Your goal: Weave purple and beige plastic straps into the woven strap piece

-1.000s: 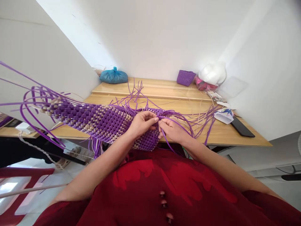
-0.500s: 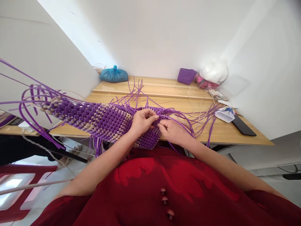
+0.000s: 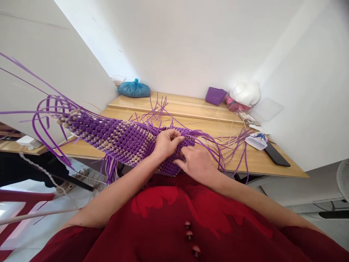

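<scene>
A woven purple-and-beige strip panel (image 3: 120, 138) lies across the table's front edge, its left end raised and loose purple strands (image 3: 215, 145) fanning out to the right. At its right part, my left hand (image 3: 167, 143) rests on the weave, thumb and forefinger pinched together on what looks like a purple strand. Just right of it, my right hand (image 3: 197, 162) lies over the weave with its thumb and forefinger apart and the other fingers curled. The spot between both hands is partly covered by fingers.
On the wooden table (image 3: 191, 112) stand a tied blue bag (image 3: 134, 89), a small purple woven basket (image 3: 215, 95) and a white bag (image 3: 245, 92) at the back. A black phone-like slab (image 3: 276, 154) and a white packet (image 3: 256, 141) lie right. Legs of another person show at lower left.
My right hand has gone from a closed pinch to thumb and forefinger apart, shifting slightly left and down over the weave. My left hand keeps its pinch. The camera view has tilted slightly.
</scene>
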Demonstrator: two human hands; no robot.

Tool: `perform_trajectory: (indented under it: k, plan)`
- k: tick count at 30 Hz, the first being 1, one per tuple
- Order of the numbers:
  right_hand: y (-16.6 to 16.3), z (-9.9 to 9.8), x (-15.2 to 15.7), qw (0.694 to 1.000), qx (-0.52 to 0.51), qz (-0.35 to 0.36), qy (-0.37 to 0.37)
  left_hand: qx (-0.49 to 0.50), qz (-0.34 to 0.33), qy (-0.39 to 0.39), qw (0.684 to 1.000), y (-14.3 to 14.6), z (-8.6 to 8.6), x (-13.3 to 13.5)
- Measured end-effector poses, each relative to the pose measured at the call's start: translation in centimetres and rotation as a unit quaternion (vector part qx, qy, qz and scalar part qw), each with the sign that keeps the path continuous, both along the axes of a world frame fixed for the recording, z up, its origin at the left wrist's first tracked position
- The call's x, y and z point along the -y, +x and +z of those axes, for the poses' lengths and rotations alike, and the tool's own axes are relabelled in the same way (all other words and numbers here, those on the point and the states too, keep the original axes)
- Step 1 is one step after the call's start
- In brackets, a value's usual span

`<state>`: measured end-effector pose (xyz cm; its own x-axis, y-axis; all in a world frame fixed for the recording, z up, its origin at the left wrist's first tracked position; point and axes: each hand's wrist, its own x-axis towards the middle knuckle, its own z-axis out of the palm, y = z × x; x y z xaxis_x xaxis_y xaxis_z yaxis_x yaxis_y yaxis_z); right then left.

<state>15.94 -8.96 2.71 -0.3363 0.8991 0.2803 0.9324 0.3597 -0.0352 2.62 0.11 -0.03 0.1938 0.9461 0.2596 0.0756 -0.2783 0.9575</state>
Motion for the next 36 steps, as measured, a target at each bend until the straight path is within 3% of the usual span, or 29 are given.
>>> perform_trajectory:
  k: [5,8,13,21,27,32,36]
  plan:
    - [-0.1,0.1,0.1,0.984,-0.144,0.013,-0.099,0.04,-0.032,-0.033,0.998,0.0,0.0,0.1]
    - [0.9,1.4,0.3,0.976,-0.201,0.031,-0.073,0.051,-0.036,-0.038,0.997,0.0,0.0,0.1]
    - [3.1,2.7,-1.8,0.992,-0.102,0.065,0.031,0.062,-0.039,-0.059,0.996,-0.1,0.2,0.2]
    - [3.1,2.7,-5.1,0.998,-0.059,0.009,0.026,0.074,-0.057,-0.087,0.992,-0.6,0.8,0.6]
    - [2.8,3.1,-5.0,0.999,-0.032,-0.006,0.03,0.068,-0.064,-0.071,0.993,-0.6,0.6,0.6]
    - [3.8,3.5,-3.2,0.984,-0.017,0.03,0.176,0.079,-0.044,-0.088,0.992,-0.2,0.4,0.4]
    - [4.5,2.5,-1.9,0.993,0.011,0.005,0.118,0.093,-0.044,-0.096,0.99,-0.1,0.5,0.5]
